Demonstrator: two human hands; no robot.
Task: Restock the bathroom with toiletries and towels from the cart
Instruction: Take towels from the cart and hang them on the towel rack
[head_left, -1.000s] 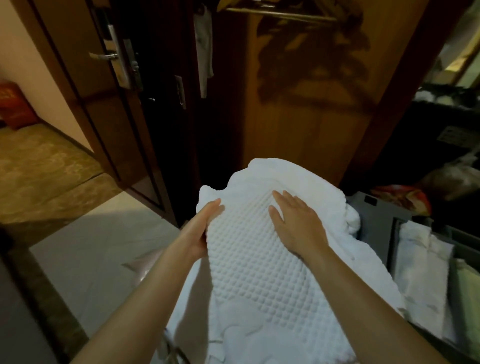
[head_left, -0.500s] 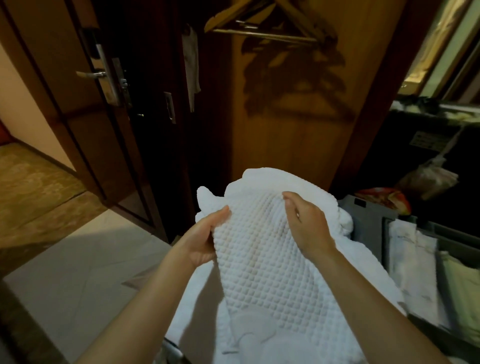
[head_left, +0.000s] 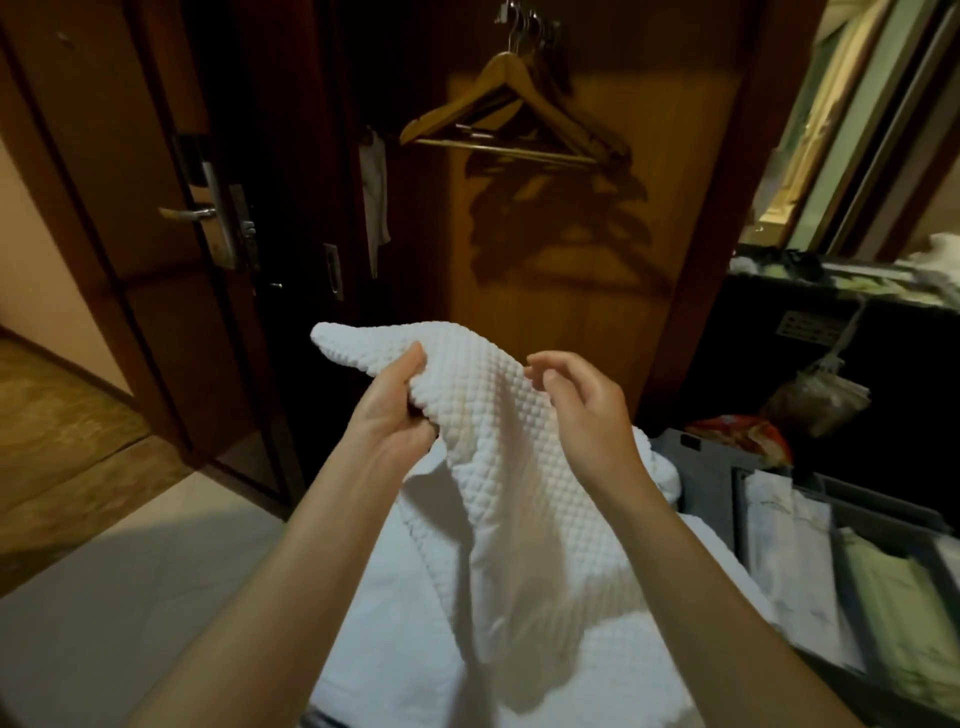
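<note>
A white waffle-weave towel (head_left: 498, 467) hangs lifted in front of me, its upper edge raised and the rest draping down onto more white linen (head_left: 395, 639) on the cart. My left hand (head_left: 389, 415) grips the towel's top left part, thumb on top and fingers curled underneath. My right hand (head_left: 582, 410) hovers at the towel's right side with fingers loosely curled; whether its fingertips touch the cloth I cannot tell. The grey cart (head_left: 706, 467) with compartments sits at the right.
Wooden hangers (head_left: 511, 111) hang in an open wardrobe straight ahead. A dark door with a metal handle (head_left: 189, 213) stands at the left. The cart's compartments hold white and pale green packets (head_left: 883, 597). A dark counter (head_left: 841, 322) lies at the right. Pale tiled floor (head_left: 130, 597) is at the lower left.
The towel has been lifted off the pile. My left hand moved from its edge to gripping it; my right hand came off the towel's surface and its fingers curled. My view tilted upward.
</note>
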